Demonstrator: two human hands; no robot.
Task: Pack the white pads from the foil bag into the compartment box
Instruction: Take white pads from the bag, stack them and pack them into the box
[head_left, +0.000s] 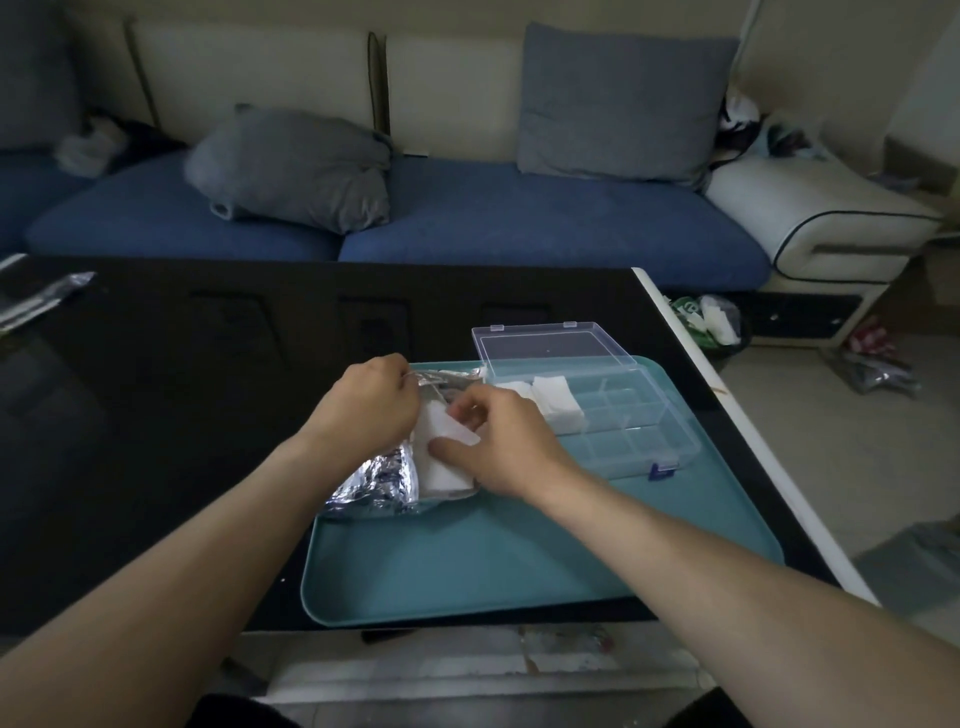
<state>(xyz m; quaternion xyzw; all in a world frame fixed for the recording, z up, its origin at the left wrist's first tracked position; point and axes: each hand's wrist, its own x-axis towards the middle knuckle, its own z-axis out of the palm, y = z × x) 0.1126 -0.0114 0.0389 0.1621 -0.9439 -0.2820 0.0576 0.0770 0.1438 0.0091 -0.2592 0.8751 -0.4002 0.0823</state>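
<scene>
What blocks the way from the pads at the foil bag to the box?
Nothing visible. The box lies open, lid tipped back, just right of the bag. The right hand holds the pads; only bare tray lies between.

The left hand (366, 402) grips the foil bag (382, 480) on the teal tray (467, 566); the right hand (501, 441) pinches white pads (439, 454) at its mouth — the compartment box (613, 415) lies open beside, some pads inside.

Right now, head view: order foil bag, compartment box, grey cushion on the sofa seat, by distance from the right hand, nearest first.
1. foil bag: under the right hand, on the tray's left.
2. compartment box: just right, lid open.
3. grey cushion: far back left, on the sofa.
</scene>
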